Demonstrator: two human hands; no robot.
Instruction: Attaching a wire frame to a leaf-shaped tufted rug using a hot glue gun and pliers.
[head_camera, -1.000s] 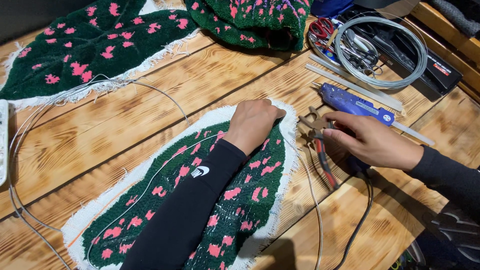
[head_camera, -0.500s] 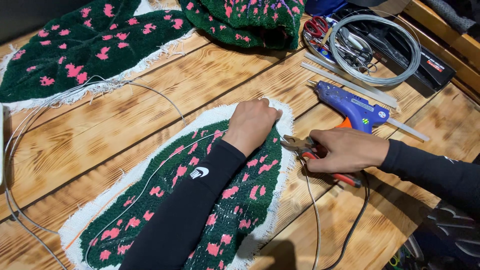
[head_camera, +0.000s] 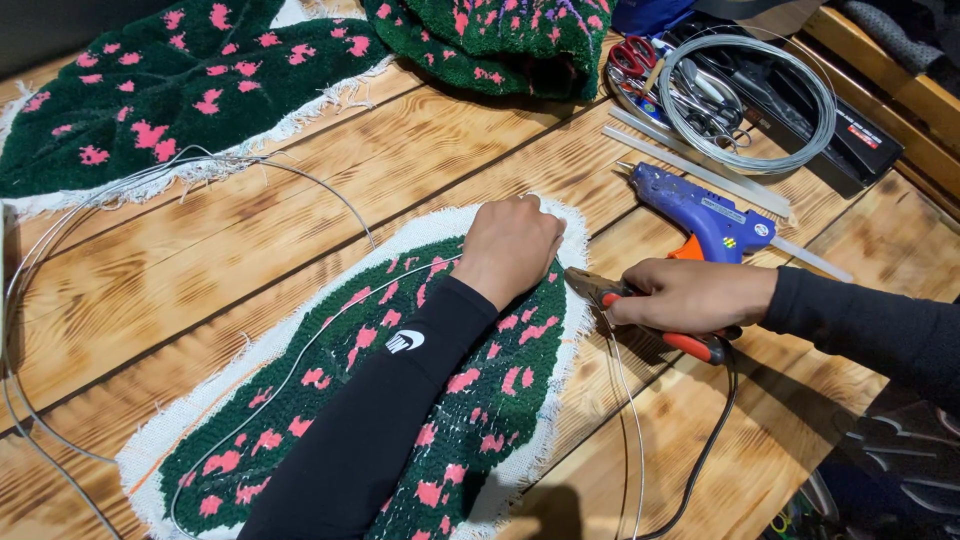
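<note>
Loose wire (head_camera: 150, 190) curved on the wooden table (head_camera: 250, 290) at left, green leaf-shaped rug (head_camera: 480, 400) with pink spots laid near centre, left hand (head_camera: 510, 245) fisted and pressed on its far tip, right hand (head_camera: 690, 297) clamped on red-handled pliers (head_camera: 650, 322) just right of the rug, blue glue gun (head_camera: 700, 215) beyond, wire coil (head_camera: 745, 100) far right.

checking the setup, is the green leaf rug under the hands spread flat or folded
Spread flat. The green rug lies open on the wooden table, white edge visible around it, the left hand pressing its tip.
</note>
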